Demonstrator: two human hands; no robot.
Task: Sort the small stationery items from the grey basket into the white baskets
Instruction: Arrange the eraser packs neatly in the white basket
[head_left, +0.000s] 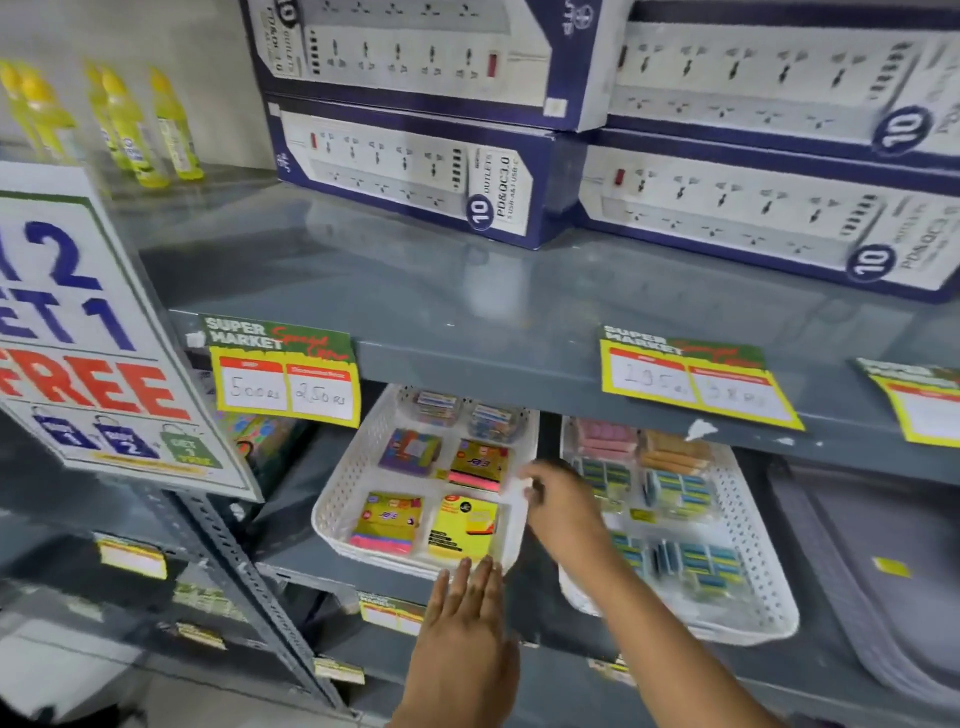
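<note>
Two white baskets stand side by side on the lower shelf. The left white basket (335, 499) holds sticky-note packs (387, 522) and small clear boxes at its back. The right white basket (748, 545) holds rows of blue-green packets, pink erasers and orange items. My left hand (465, 623) is flat, fingers together, its fingertips at the front rim of the left basket, holding nothing. My right hand (553, 499) rests on that basket's right rim, fingers curled around the edge. A grey basket (883, 597) lies at the far right, with one small yellow item (891, 566) in it.
The grey metal shelf above (519, 301) overhangs the baskets and carries boxed power strips (415, 171) and yellow bottles (124, 124). Price tags (285, 379) hang from its edge. A large promotional sign (88, 338) sticks out at the left. More shelves lie below.
</note>
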